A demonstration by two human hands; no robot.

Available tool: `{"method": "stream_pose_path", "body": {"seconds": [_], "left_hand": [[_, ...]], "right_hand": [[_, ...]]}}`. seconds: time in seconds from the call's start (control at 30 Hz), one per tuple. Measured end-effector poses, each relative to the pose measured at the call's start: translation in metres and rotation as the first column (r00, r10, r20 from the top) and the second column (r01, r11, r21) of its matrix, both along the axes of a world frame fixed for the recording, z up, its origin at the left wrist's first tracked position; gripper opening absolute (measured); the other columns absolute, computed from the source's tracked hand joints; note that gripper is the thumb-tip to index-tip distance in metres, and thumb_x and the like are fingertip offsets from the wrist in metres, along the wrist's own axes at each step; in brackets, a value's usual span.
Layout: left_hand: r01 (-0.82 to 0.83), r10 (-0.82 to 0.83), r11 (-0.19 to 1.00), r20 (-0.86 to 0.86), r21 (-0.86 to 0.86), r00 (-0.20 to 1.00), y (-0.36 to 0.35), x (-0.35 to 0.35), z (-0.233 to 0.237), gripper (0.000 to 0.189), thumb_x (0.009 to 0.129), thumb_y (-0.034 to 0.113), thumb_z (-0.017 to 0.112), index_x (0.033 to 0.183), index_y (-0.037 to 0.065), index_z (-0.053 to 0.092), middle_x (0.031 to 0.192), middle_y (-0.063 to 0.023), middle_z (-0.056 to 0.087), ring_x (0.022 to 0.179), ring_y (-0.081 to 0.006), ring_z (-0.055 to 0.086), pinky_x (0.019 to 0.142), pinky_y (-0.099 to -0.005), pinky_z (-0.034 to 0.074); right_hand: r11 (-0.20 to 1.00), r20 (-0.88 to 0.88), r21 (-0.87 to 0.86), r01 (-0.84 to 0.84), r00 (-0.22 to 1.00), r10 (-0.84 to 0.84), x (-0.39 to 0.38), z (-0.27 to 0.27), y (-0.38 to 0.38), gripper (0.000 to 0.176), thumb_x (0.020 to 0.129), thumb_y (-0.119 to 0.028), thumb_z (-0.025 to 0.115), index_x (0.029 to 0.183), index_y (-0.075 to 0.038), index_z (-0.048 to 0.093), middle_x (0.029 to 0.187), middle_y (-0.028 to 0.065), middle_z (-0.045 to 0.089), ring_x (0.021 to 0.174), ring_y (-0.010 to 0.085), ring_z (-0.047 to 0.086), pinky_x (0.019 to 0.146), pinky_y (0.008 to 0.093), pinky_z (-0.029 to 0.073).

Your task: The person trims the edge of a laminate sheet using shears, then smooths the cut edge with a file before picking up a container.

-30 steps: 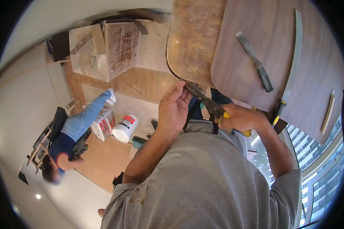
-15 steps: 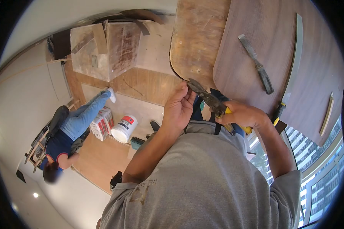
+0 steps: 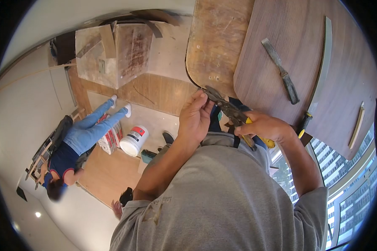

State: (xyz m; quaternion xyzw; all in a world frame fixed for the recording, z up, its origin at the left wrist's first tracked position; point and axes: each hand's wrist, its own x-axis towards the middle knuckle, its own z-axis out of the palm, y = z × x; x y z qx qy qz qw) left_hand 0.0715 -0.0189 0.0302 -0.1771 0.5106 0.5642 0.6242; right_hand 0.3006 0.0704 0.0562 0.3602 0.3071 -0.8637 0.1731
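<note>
My right hand (image 3: 266,125) is closed round the yellow handles of the metal snips (image 3: 231,112). Their dark jaws point up and left, close to the corner of a worn wooden board (image 3: 215,54). With thumb and fingers together, my left hand (image 3: 195,113) pinches the end of a thin dark edge strip (image 3: 191,80) beside the jaws. That strip runs along the board's rounded edge. A brown wood-grain panel (image 3: 259,71) lies right of the worn board, and a chisel (image 3: 282,73) rests on it.
A handsaw (image 3: 321,79) and a wood stick (image 3: 357,125) lie on the panel. To the left are a white bucket (image 3: 134,141), bags (image 3: 109,140), a plywood box (image 3: 113,54) and a person in jeans (image 3: 86,134). Another person's hand (image 3: 117,208) shows lower left. Windows (image 3: 343,175) stand right.
The person in jeans has shifted, and their feet are now apart. Another person's hand has come into view at lower left. My hands and the snips have hardly moved.
</note>
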Motion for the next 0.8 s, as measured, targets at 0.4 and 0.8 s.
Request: {"method": "stream_pose_path", "body": {"seconds": [0.4, 0.8], "left_hand": [[0.028, -0.028, 0.999, -0.037, -0.019, 0.999, 0.0, -0.002, -0.002, 0.016, 0.101, 0.001, 0.065, 0.116, 0.002, 0.069, 0.112, -0.0076, 0.074, 0.106, -0.0169, 0.07, 0.098, -0.0312, 0.057], [0.111, -0.112, 0.994, -0.052, -0.024, 0.992, 0.008, -0.007, 0.0, 0.014, 0.102, 0.006, 0.065, 0.114, 0.0, 0.07, 0.113, -0.0085, 0.074, 0.107, -0.0175, 0.07, 0.099, -0.032, 0.057]], "right_hand": [[1.0, -0.014, -0.002, -0.022, 1.0, 0.022, 0.001, -0.005, 0.002, 0.029, 0.095, -0.026, 0.071, 0.111, -0.003, 0.065, 0.081, 0.0018, 0.061, 0.068, 0.0109, 0.058, 0.061, 0.0272, 0.048], [0.984, 0.078, 0.164, -0.076, 0.995, 0.064, -0.006, 0.006, 0.001, 0.023, 0.091, -0.025, 0.07, 0.1, -0.005, 0.065, 0.072, -0.0016, 0.057, 0.061, 0.0088, 0.056, 0.055, 0.0275, 0.046]]}}
